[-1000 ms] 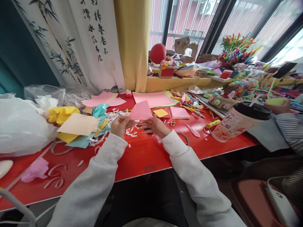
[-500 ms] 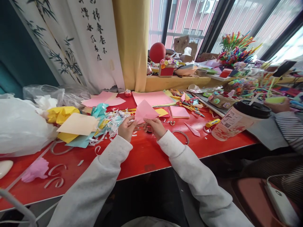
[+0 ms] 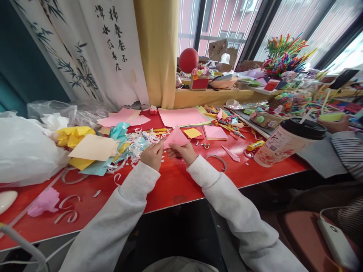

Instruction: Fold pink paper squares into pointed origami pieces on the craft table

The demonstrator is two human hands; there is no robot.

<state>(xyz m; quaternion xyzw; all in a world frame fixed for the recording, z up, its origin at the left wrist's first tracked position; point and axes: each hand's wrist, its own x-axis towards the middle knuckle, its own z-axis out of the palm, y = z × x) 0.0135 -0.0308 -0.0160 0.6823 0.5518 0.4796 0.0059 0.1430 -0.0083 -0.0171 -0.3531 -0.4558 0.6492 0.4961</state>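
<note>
Head view: left hand (image 3: 153,155), right hand (image 3: 185,152) pinch one pink sheet (image 3: 176,136)
One yellow square (image 3: 193,133), partly covered earlier, now shows whole

The pink sheet (image 3: 177,138) you hold is thin, smooth, matt paper. Your sleeves (image 3: 138,181) are soft, matt cloth, rumpled at the elbows. Under them the red bench (image 3: 172,185) is smooth and glossy, with streaks of reflected light. On your left, the white bag (image 3: 25,151) is thin, wrinkled plastic with a cloudy sheen; beside it, the cream sheet (image 3: 93,147) is flat, matt paper. The shreds (image 3: 138,145) near your left hand (image 3: 153,155) are curled paper. To your right, the cup's lid (image 3: 304,128) looks like shiny black plastic.
</note>
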